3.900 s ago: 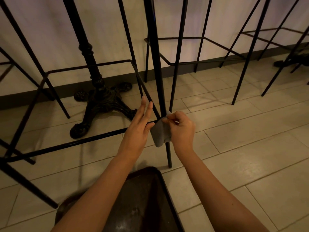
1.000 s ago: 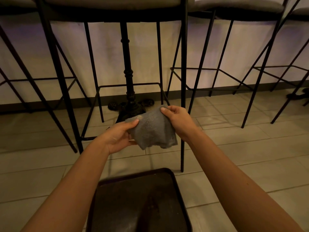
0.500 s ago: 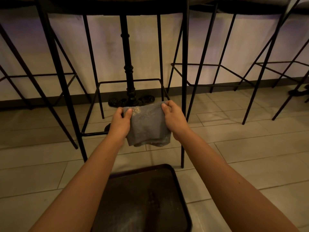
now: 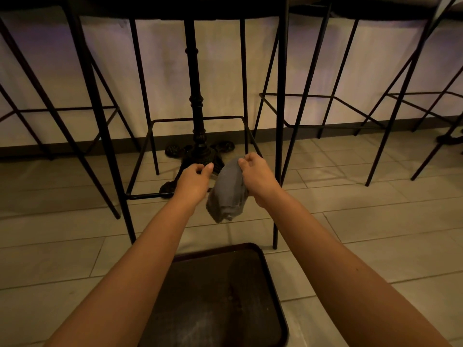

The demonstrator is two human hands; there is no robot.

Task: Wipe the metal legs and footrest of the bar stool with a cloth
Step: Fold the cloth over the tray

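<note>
The bar stool in front of me has thin black metal legs; its front right leg (image 4: 279,121) and front left leg (image 4: 100,126) run to the tiled floor. The footrest (image 4: 150,196) is a square frame low between them. A grey cloth (image 4: 228,194) hangs bunched from my right hand (image 4: 259,177), which grips its top edge just left of the front right leg. My left hand (image 4: 194,181) hovers beside the cloth in front of the footrest's front bar, fingers loosely curled and holding nothing.
A dark brown tray (image 4: 281,291) lies close below my forearms. A cast-iron table pedestal (image 4: 198,116) stands behind the footrest. More black stools stand to the left (image 4: 50,111) and right (image 4: 390,116) along the pale wall.
My left hand has let go of the cloth, which was spread between both hands. It now hangs bunched from my right hand alone.
</note>
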